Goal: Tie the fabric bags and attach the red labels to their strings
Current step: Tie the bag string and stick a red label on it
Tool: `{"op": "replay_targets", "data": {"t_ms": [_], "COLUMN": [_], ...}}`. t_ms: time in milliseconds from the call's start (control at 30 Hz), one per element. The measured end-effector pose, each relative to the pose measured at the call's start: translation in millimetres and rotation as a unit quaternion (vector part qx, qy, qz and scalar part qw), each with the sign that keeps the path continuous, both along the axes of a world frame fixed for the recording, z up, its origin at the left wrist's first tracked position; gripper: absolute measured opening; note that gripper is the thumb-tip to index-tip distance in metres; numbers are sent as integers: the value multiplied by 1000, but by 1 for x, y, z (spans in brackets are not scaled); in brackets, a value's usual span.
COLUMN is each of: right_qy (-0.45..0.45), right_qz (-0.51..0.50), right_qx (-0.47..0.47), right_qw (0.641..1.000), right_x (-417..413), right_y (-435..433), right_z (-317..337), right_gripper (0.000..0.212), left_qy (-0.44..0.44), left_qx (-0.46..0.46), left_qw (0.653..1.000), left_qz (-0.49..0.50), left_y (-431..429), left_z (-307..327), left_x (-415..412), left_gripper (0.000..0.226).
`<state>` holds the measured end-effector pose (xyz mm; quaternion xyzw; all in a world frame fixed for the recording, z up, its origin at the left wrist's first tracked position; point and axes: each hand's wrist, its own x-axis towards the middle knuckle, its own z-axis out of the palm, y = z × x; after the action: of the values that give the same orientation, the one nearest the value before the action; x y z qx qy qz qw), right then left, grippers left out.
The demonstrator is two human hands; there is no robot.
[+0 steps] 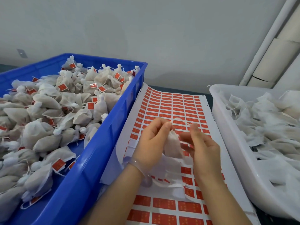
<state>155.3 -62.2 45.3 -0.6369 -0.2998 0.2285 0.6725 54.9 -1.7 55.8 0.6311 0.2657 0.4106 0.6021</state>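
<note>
Both bare forearms are extended forward from the lower edge of the view, and the hands are held close together with palms turned toward each other. The left hand point(152, 140), with a clear plastic bangle point(138, 164) worn at its wrist, is held with fingers curled, and the neck of a small white fabric bag point(172, 146) is pinched between its thumb and forefinger. The right hand point(203, 148) is blurred, its fingers curled, and a thin white string point(179, 119) appears to be pinched at its raised fingertips.
</note>
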Motion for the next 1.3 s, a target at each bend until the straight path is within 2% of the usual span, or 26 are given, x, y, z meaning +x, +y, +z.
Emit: {"op": "replay_targets", "data": {"t_ms": [67,133,233,300,367,467,533,667,833,900,967,1100,1200,1300], "right_qy": [-6,-7,21,45,29,2,8,58,127,98,30,-25,-37,-89], "right_qz": [59,62,56,65,64,35,8,-21,-14,-10,-27,-52,-4,59], "right_qx": [-8,3,17,26,41,49,36,23,44,32,10,21,27,-10], "right_qw": [998,998,998,997,997,998,999,998,991,995,999,998,999,994], "right_x": [-7,-11,-9,-7,-6,-5,1,17,20,21,22,18,7,-5], "right_y": [0,0,1,1,1,0,1,3,1,-2,-4,-6,-6,-4], "right_z": [-1,-3,-7,-7,-6,-6,-7,-8,-5,-3,0,2,1,-5], "right_gripper": [46,43,27,14,14,10,15,22,30,30,26,45,46,53], "left_qy": [29,92,142,163,169,170,185,191,236,224,188,147,137,147], "left_qx": [100,185,247,276,289,288,283,240,218,195,166,136,125,169], "left_qw": [995,978,959,947,942,942,940,951,947,954,968,980,982,975], "left_qz": [4,-3,5,12,22,34,40,29,-31,-35,-22,19,19,11], "left_y": [-2,-2,1,1,1,0,1,3,-2,-1,0,2,3,1], "left_z": [-4,-7,-9,-11,-12,-13,-12,-10,-11,-11,-9,-7,-8,-10], "left_x": [1,0,-3,-2,-1,-1,-2,-3,-2,-4,-5,-6,-6,-3], "left_gripper": [16,19,19,9,10,8,7,10,20,22,21,18,19,19]}}
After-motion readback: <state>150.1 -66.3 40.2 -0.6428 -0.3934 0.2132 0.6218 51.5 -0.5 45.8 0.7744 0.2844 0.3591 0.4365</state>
